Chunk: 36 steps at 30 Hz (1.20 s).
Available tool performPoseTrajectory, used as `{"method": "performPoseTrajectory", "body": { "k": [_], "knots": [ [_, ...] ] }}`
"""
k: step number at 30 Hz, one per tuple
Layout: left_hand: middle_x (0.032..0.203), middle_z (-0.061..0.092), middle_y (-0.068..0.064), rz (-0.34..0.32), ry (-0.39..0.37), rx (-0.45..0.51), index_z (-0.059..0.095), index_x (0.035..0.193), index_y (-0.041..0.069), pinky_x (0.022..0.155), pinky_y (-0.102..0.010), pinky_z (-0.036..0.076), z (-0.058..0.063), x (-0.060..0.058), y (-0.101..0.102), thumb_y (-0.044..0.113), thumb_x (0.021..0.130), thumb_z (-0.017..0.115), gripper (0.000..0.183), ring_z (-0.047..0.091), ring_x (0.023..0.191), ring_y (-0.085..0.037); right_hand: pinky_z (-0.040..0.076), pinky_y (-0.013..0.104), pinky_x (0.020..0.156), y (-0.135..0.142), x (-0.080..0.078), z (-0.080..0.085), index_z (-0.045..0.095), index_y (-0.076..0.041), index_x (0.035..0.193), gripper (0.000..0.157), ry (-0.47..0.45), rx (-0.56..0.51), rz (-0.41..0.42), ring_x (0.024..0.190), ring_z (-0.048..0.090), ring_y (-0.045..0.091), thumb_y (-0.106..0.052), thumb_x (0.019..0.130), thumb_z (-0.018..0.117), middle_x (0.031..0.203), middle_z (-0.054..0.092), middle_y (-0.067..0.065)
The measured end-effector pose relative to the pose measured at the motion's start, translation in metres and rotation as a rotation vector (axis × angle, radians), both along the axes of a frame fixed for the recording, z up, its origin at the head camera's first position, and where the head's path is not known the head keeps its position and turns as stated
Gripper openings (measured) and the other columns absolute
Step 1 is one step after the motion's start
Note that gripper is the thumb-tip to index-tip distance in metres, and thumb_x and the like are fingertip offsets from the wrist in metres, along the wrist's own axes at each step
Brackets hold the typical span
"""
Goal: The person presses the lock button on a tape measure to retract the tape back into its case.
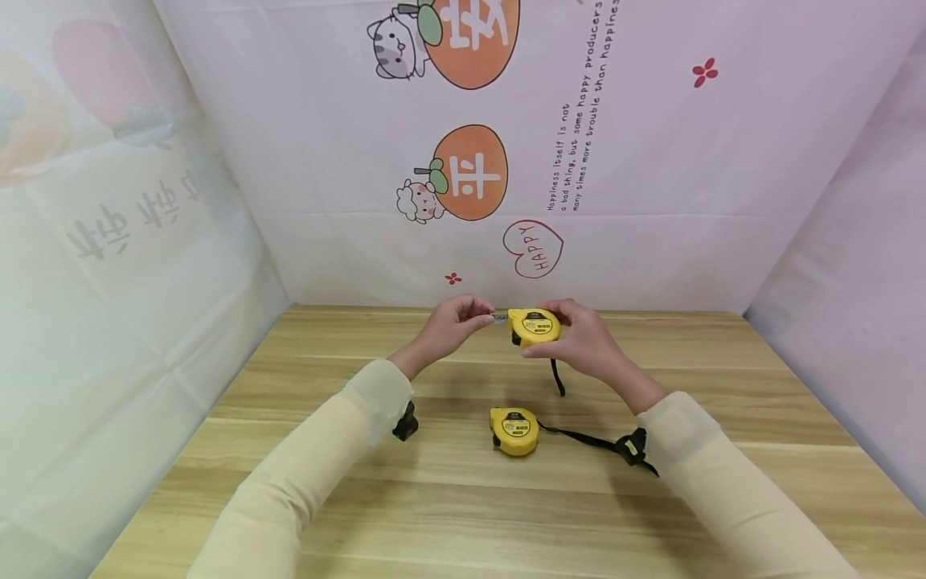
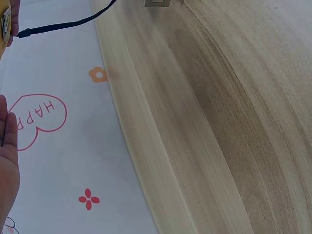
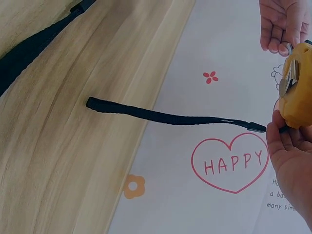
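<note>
In the head view a yellow tape measure (image 1: 537, 328) is held above the back of the table by my right hand (image 1: 584, 342), thumb below and fingers on top. My left hand (image 1: 457, 320) pinches the tip of its metal blade (image 1: 500, 318), a short length of which shows outside the case. A black wrist strap (image 1: 557, 378) hangs from this case; the right wrist view shows the strap (image 3: 170, 117) as well. On the table below lies a second yellow tape measure (image 1: 516, 434), its black strap (image 1: 579, 436) stretching right. Only part of my left hand (image 2: 7, 151) appears in the left wrist view.
The wooden table (image 1: 434, 515) ends at a white printed cloth (image 1: 347, 241) hanging behind it. More cloth (image 1: 854, 225) hangs at both sides. Small black devices sit at my left wrist (image 1: 407, 421) and right wrist (image 1: 632, 447), the right one over the lying strap.
</note>
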State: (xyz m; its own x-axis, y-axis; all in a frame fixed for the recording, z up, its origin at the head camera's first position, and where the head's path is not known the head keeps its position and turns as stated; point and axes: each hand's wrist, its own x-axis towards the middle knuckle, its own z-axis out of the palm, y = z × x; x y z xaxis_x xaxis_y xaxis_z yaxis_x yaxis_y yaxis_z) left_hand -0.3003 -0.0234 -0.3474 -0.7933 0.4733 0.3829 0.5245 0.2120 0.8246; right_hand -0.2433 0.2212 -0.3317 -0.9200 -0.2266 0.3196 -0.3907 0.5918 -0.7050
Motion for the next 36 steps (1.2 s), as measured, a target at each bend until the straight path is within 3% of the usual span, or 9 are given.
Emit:
{"method": "performPoseTrajectory", "body": {
  "k": [16,23,36],
  "knots": [
    [0.096,0.066,-0.009,-0.022,-0.005,0.013,0.066,0.104,0.005,0.070,-0.027,0.051,0.002,0.000,0.002,0.016,0.096,0.064,0.014,0.059,0.080,-0.016,0.049,0.044,0.089,-0.007,0.000,0.002,0.057,0.000,0.127,0.077,0.005,0.001,0.014,0.109,0.055,0.030,-0.033,0.067,0.091,0.117,0.054,0.012],
    [0.096,0.066,-0.004,-0.026,-0.001,0.006,0.066,0.104,0.004,0.072,-0.028,0.052,0.002,0.001,0.003,0.014,0.095,0.064,0.013,0.061,0.083,-0.016,0.049,0.043,0.086,-0.009,0.000,0.004,0.059,-0.001,0.124,0.075,0.014,-0.003,0.030,0.105,0.055,0.028,-0.034,0.066,0.092,0.113,0.055,0.011],
    [0.095,0.066,-0.006,-0.026,-0.009,0.021,0.067,0.102,0.003,0.073,-0.028,0.052,0.003,0.002,0.005,0.013,0.094,0.065,0.012,0.060,0.081,-0.016,0.049,0.044,0.087,-0.012,-0.001,0.003,0.059,-0.001,0.122,0.070,0.015,-0.017,0.043,0.105,0.053,0.027,-0.029,0.067,0.092,0.111,0.053,0.010]
  ]
}}
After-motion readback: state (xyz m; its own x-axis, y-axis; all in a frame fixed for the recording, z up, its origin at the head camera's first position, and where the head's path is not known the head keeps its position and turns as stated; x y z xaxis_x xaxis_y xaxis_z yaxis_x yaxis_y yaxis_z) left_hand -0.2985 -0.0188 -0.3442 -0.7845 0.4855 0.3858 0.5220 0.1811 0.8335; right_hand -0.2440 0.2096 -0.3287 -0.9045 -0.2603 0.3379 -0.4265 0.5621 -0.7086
